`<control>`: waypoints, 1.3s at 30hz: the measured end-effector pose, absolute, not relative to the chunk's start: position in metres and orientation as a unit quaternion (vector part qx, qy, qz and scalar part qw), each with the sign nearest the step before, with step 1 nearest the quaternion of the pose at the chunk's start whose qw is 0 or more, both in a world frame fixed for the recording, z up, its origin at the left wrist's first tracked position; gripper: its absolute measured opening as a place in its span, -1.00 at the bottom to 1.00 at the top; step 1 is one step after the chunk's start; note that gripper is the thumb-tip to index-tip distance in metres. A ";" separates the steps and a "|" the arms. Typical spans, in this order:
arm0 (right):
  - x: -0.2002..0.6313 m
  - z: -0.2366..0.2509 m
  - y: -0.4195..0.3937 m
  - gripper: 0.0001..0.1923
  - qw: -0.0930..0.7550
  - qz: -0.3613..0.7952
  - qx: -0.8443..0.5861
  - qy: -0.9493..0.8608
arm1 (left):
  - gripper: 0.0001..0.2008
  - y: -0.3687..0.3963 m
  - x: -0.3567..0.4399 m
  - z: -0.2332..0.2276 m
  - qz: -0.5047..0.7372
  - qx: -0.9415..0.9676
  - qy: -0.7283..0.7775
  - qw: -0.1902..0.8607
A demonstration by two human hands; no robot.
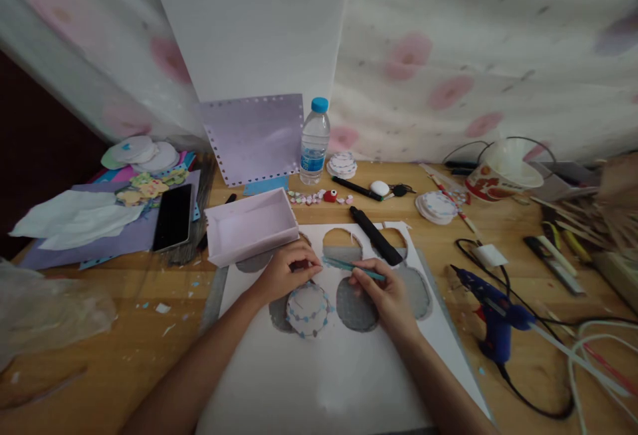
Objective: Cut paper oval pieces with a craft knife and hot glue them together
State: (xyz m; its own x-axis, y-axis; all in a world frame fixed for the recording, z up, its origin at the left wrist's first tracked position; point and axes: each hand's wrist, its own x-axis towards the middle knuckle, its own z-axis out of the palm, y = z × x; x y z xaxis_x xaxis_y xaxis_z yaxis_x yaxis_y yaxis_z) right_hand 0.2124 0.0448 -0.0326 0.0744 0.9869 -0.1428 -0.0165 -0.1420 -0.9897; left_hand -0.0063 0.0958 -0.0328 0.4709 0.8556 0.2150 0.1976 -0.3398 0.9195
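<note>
"On the white sheet (319,382), between the two forearms, what sits there?"

"A round white disc (309,309) with small blue pieces in rings around it. It lies just below the left hand (292,267)."

"And the fingers?"

"Those of the right hand (381,287) pinch a slim teal tool (343,264), its tip towards the left hand. The left thumb and forefinger come close together; I can't tell whether anything small is between them."

"How much looks done?"

"A good deal, I'd judge. Several round openings are cut through the sheet, and the disc's blue trim seems to run most of the way round. Two similar trimmed pieces, one behind the bottle (314,146) to its right (342,165) and another further right (437,207), look finished to me."

"What's left?"

"Harder to say. Some nearly plain discs (162,157) lie at far left, on the coloured papers. Whether they, or the one by the hands, need more, the view doesn't show."
</note>
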 end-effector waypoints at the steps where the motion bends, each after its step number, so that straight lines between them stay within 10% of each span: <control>1: 0.212 -0.032 0.044 -0.67 0.487 0.509 -0.555 -0.442 | -0.90 0.096 -0.007 -0.033 0.368 0.731 0.362 0.446; 39: 0.220 -0.036 0.042 -0.73 0.534 0.433 -0.582 -0.434 | -0.76 0.096 -0.011 -0.013 0.365 0.743 0.355 0.434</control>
